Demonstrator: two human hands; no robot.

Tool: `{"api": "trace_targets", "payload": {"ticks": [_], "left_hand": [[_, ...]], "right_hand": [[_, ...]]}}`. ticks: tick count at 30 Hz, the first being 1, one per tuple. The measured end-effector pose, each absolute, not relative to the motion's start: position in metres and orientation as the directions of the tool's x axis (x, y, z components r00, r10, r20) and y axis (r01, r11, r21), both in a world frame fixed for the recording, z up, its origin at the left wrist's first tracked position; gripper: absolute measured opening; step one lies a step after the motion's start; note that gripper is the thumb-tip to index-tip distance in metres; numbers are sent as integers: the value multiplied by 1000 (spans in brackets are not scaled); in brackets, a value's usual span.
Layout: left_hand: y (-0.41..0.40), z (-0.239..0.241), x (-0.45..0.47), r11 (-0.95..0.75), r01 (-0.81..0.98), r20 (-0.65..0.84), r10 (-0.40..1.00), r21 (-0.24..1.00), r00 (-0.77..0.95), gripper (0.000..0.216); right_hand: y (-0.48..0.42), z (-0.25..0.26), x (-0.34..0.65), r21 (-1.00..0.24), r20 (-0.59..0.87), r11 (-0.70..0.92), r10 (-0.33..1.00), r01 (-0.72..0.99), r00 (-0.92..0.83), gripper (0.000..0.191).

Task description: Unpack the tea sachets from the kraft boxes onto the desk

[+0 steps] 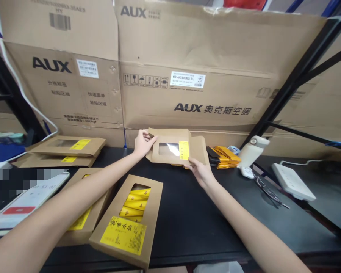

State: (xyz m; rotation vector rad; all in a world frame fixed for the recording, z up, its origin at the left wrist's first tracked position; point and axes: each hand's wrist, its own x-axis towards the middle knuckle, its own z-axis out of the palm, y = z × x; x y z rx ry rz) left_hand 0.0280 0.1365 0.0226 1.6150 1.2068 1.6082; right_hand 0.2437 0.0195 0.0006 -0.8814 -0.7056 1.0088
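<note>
My left hand [143, 143] pinches the left flap of a flat kraft window box [170, 149] with a yellow label, held at the back of the black table [193, 220]. My right hand [200, 170] grips the same box by its lower right edge, thumb on the front. The box's top flap stands open. Behind it, to the right, lies a pile of yellow sachets [226, 156]. Nearer me sits a closed window box with yellow sachets inside [127, 223], and another box [86, 216] lies partly under my left forearm.
Two flat window boxes [65, 149] are stacked at the left. A phone showing a timer [31, 201] lies at the near left. A white tool [251, 151], scissors [268, 191] and a white power strip [292, 182] sit at the right. Large AUX cartons [187, 76] form the back wall.
</note>
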Motion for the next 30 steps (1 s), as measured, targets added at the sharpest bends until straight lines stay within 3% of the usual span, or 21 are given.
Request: {"api": "trace_targets", "payload": {"ticks": [2,4,6,9,11,13,15,18,20,23,30], "left_hand": [[133,36,30,-494,332,558,819,804,-135,42],[122,53,33,-563,500,686,722,658,-88,39],[103,69,37,-664,587,739,655,464,156,36],[65,80,45,-863,463,619,479,202,622,45],[43,77,49,-883,437,560,451,170,695,45],[32,73,45,-829,510,565,540,228,624,29],[32,72,31,-801,538,572,578,262,582,31],[41,83,-16,-763,617,556,603,192,572,47],[44,96,-59,-673,728,557,657,129,508,54],[43,112,-131,-405,914,545,771,21,329,54],[37,84,-258,-40,996,459,886,-80,73,56]], "right_hand": [[21,1,246,-862,87,272,910,-427,404,62],[23,1,250,-850,57,258,912,-460,406,56],[27,0,254,-835,34,232,927,-500,373,48],[29,-2,253,-810,19,185,957,-556,291,39],[26,-1,243,-802,11,154,970,-577,244,36],[17,2,228,-802,8,125,980,-584,198,34],[5,9,213,-807,30,82,995,-584,98,30],[-9,20,203,-836,86,-26,980,-548,-177,29],[-12,24,205,-864,89,-55,962,-500,-259,37],[-8,24,215,-879,54,-61,973,-473,-224,40],[-1,20,221,-860,-8,-103,982,-500,-189,38]]}}
